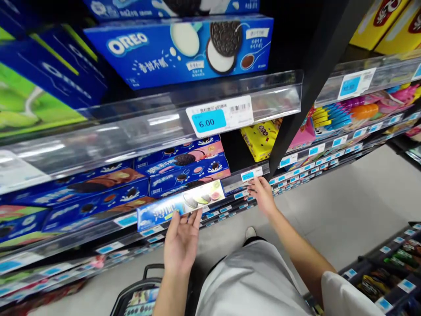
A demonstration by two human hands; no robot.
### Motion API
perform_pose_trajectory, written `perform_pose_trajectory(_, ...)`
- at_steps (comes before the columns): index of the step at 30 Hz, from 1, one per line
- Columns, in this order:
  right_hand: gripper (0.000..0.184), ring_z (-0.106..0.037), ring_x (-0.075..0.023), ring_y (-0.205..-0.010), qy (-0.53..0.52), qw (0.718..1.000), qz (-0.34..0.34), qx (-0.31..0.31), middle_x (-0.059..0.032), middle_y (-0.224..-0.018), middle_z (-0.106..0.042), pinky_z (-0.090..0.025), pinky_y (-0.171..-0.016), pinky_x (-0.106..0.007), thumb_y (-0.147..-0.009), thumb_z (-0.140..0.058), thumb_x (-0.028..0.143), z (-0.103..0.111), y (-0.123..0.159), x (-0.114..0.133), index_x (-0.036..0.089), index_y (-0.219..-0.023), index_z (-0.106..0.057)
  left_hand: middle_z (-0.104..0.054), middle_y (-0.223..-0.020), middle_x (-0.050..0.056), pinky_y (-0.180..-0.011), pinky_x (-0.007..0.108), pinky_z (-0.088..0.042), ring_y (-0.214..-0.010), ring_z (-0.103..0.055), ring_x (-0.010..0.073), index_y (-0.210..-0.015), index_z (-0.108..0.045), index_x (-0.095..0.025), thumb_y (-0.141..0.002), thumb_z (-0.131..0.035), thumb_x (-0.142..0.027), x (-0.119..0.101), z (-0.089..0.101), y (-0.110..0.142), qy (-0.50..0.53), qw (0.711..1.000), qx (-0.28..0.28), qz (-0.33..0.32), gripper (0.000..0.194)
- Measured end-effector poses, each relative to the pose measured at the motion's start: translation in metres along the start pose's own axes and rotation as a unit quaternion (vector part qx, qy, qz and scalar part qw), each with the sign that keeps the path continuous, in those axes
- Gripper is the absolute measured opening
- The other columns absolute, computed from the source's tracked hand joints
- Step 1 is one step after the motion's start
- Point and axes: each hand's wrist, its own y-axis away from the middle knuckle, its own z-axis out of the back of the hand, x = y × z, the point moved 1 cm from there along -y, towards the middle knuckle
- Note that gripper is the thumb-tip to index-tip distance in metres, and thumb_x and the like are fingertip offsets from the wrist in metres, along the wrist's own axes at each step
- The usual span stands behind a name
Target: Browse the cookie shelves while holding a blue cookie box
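My left hand (181, 237) is palm up under a long blue Oreo biscuit box (180, 203), fingers curled onto its lower edge, holding it in front of the second shelf. My right hand (261, 193) reaches to the shelf's clear front rail (230, 184), fingertips pinched near a small blue price tag (247, 176). More blue Oreo boxes (184, 169) lie stacked on that shelf behind the held box.
A large Oreo box (177, 48) sits on the upper shelf above a 6.00 price label (219, 116). A yellow snack box (259, 139) stands right of a black upright post (305, 83). A shopping basket (141, 294) hangs below; another shelf (391, 272) stands at lower right.
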Motion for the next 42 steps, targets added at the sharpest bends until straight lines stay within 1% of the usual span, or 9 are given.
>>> perform_pose_trajectory(6, 0.057, -0.062, -0.0143, -0.064, 0.007, 1.000, 0.014, -0.004, 0.0026, -0.063, -0.063, -0.053, -0.065, -0.027, -0.058, -0.088, 0.067, -0.014, -0.017, 0.003, 0.019, -0.075, -0.063, -0.073, -0.108, 0.006, -0.111, 0.039, -0.051, -0.110, -0.067, 0.0171, -0.092, -0.071, -0.019, -0.097, -0.062, -0.035, 0.013, 0.007, -0.006, 0.011, 1.000, -0.011, -0.006, 0.019)
perform_pose_trajectory(8, 0.059, -0.062, -0.0156, -0.063, 0.015, 1.000, 0.014, -0.002, 0.0015, -0.061, -0.064, -0.054, -0.065, -0.029, -0.057, -0.087, 0.070, -0.012, -0.020, 0.001, 0.018, -0.072, -0.064, -0.073, -0.107, 0.006, -0.109, 0.041, -0.053, -0.107, -0.068, 0.0183, -0.088, -0.070, -0.018, -0.090, -0.072, -0.037, 0.015, 0.009, -0.010, 0.018, 1.000, -0.012, -0.010, 0.019)
perform_pose_trajectory(13, 0.063, -0.065, -0.0182, -0.067, 0.030, 0.999, -0.004, 0.031, -0.0024, -0.064, -0.068, -0.056, -0.072, -0.033, -0.053, -0.088, 0.073, -0.003, -0.029, 0.001, 0.016, -0.071, -0.068, -0.072, -0.105, 0.007, -0.099, 0.044, -0.059, -0.105, -0.069, 0.0232, -0.088, -0.069, -0.017, -0.062, -0.094, -0.043, 0.019, 0.010, -0.014, 0.029, 0.999, -0.012, -0.028, 0.045)
perform_pose_trajectory(18, 0.059, -0.065, -0.0173, -0.069, 0.032, 0.997, -0.018, 0.068, -0.0031, -0.067, -0.069, -0.057, -0.075, -0.031, -0.058, -0.086, 0.072, 0.004, -0.034, 0.000, 0.016, -0.071, -0.071, -0.070, -0.090, 0.003, -0.100, 0.056, -0.058, -0.094, -0.071, 0.0223, -0.084, -0.066, -0.017, -0.076, -0.085, -0.032, 0.018, 0.008, -0.010, 0.036, 0.999, -0.025, -0.016, 0.026)
perform_pose_trajectory(22, 0.057, -0.065, -0.0169, -0.069, 0.037, 0.997, -0.010, 0.074, -0.0028, -0.068, -0.069, -0.058, -0.075, -0.030, -0.058, -0.088, 0.069, 0.006, -0.036, -0.002, 0.016, -0.071, -0.072, -0.067, -0.082, 0.003, -0.098, 0.052, -0.059, -0.094, -0.072, 0.0226, -0.086, -0.065, -0.015, -0.089, -0.070, -0.023, 0.014, 0.003, -0.005, 0.046, 0.998, -0.037, 0.004, 0.010)
perform_pose_trajectory(25, 0.058, -0.065, -0.0174, -0.068, 0.037, 0.997, -0.018, 0.067, -0.0037, -0.067, -0.070, -0.058, -0.073, -0.030, -0.052, -0.092, 0.067, 0.007, -0.038, -0.003, 0.016, -0.070, -0.072, -0.067, -0.083, 0.005, -0.098, 0.050, -0.060, -0.093, -0.072, 0.0215, -0.088, -0.064, -0.014, -0.092, -0.066, -0.020, 0.014, 0.003, -0.006, 0.051, 0.998, -0.036, 0.008, 0.007)
perform_pose_trajectory(29, 0.057, -0.065, -0.0176, -0.065, 0.027, 0.997, -0.023, 0.075, -0.0041, -0.065, -0.070, -0.058, -0.070, -0.029, -0.050, -0.094, 0.063, 0.008, -0.042, -0.006, 0.015, -0.070, -0.071, -0.067, -0.082, 0.004, -0.102, 0.053, -0.057, -0.091, -0.073, 0.0216, -0.088, -0.062, -0.015, -0.091, -0.066, -0.017, 0.019, 0.008, -0.012, 0.058, 0.998, -0.037, 0.014, 0.005)
perform_pose_trajectory(33, 0.057, -0.065, -0.0178, -0.063, 0.023, 0.996, -0.020, 0.081, -0.0041, -0.064, -0.070, -0.058, -0.067, -0.029, -0.048, -0.095, 0.062, 0.011, -0.046, -0.010, 0.015, -0.068, -0.071, -0.068, -0.084, 0.004, -0.106, 0.056, -0.053, -0.090, -0.074, 0.0218, -0.089, -0.062, -0.015, -0.091, -0.067, -0.018, 0.024, 0.009, -0.016, 0.054, 0.998, -0.029, -0.018, 0.006)
perform_pose_trajectory(42, 0.060, -0.066, -0.0198, -0.061, 0.008, 0.998, -0.036, 0.045, -0.0041, -0.061, -0.068, -0.059, -0.061, -0.029, -0.031, -0.096, 0.062, 0.002, -0.046, -0.009, 0.020, -0.062, -0.067, -0.071, -0.086, 0.004, -0.107, 0.058, -0.050, -0.083, -0.075, 0.0213, -0.092, -0.055, -0.017, -0.081, -0.082, -0.022, 0.032, 0.008, -0.028, 0.061, 0.996, -0.052, -0.022, 0.029)
